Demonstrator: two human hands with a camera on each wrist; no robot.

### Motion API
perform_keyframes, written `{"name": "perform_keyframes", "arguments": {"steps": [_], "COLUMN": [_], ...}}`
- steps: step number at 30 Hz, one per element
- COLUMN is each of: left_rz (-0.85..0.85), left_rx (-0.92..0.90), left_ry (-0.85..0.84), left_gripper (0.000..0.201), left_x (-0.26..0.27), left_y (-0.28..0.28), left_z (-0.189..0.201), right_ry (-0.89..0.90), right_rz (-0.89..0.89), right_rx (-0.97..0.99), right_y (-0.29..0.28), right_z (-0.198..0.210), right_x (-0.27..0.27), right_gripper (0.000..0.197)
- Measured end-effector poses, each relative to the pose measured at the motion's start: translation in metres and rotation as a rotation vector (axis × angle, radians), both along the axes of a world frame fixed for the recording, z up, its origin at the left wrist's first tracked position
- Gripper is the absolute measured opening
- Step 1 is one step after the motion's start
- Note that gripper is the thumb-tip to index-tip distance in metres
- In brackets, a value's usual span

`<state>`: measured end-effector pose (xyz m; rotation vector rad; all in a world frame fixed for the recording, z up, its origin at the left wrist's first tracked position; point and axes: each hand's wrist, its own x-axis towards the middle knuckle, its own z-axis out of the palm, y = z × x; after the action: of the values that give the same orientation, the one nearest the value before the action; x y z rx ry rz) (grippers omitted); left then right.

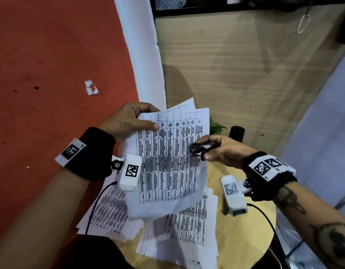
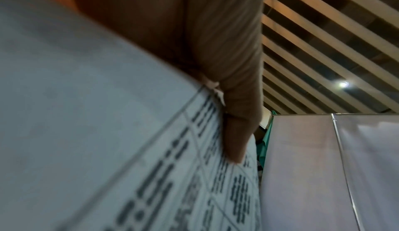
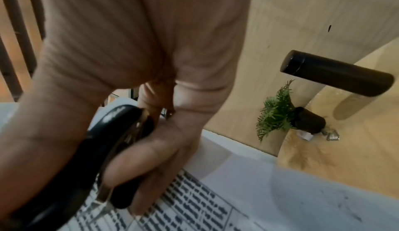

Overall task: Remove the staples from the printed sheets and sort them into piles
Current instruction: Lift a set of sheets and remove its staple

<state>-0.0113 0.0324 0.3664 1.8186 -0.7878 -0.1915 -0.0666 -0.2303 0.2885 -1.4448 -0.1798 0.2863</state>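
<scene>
I saw my left hand holding up a bunch of white printed sheets with black table lines. The thumb lay flat on the top page and the other fingers were curled behind it, so the hand pinched the sheets at their corner near ten o'clock. In the left wrist view the thumb pressed on the paper right by a small torn bit at the corner. I could not tell if a staple was there.

My right hand was at three o'clock from the held sheets. Its fingers were closed around a black and silver staple remover. The tool's tip touched the right edge of the top page. In the right wrist view the black handle sat between my thumb and fingers, with the silver part pointing down at the page.

Under the held sheets, two piles of printed paper lay on the round light wooden table. One pile was at seven o'clock and the other pile at five o'clock.

A small green plant in a black pot stood past my right hand at one o'clock, next to a tall black bottle. A scrap of white paper lay on the red floor at eleven o'clock.
</scene>
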Motion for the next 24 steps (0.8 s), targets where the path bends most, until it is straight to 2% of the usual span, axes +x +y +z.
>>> {"name": "perform_keyframes", "arguments": {"steps": [3,5,7,9,10,12,14,16,19,21,24], "left_rz": [0.053,0.2,0.373,0.471,0.501,0.504,0.425,0.424,0.495,0.553,0.659], "left_rx": [0.024,-0.029,-0.148,-0.27,-0.306,-0.33,-0.353,-0.375,-0.393,-0.373,-0.303], "left_ry": [-0.029,-0.061,-0.039,0.103,0.192,0.278,0.204,0.113,0.031,0.017,-0.013], "left_gripper": [0.026,0.026,0.021,0.01,0.011,0.028,0.047,0.023,0.018,0.014,0.019], "left_x": [0.003,0.012,0.021,0.022,0.016,-0.003,-0.019,-0.03,-0.024,-0.015,0.008], "left_y": [0.007,0.024,0.04,0.041,0.035,0.021,0.014,0.01,0.011,0.031,0.079], "left_z": [0.004,-0.001,-0.012,-0.031,-0.041,-0.058,-0.079,-0.088,-0.099,-0.103,-0.116], "right_ry": [-0.056,-0.102,-0.126,-0.142,-0.14,-0.125,-0.122,-0.11,-0.082,-0.052,0.07], "right_rz": [-0.033,-0.083,-0.152,-0.2,-0.213,-0.218,-0.214,-0.227,-0.283,-0.373,-0.496], "right_rx": [-0.032,-0.022,0.061,0.15,0.185,0.241,0.279,0.304,0.286,0.242,0.119], "right_y": [-0.002,-0.008,-0.015,-0.017,-0.017,-0.013,-0.008,-0.004,-0.001,-0.003,-0.009], "right_z": [0.008,0.016,0.022,0.025,0.026,0.025,0.023,0.019,0.008,-0.005,-0.042], "right_x": [-0.003,-0.007,-0.011,-0.014,-0.016,-0.017,-0.019,-0.019,-0.017,-0.015,-0.013], "right_gripper": [0.063,0.058,0.062,0.065,0.065,0.065,0.065,0.066,0.07,0.062,0.032]}}
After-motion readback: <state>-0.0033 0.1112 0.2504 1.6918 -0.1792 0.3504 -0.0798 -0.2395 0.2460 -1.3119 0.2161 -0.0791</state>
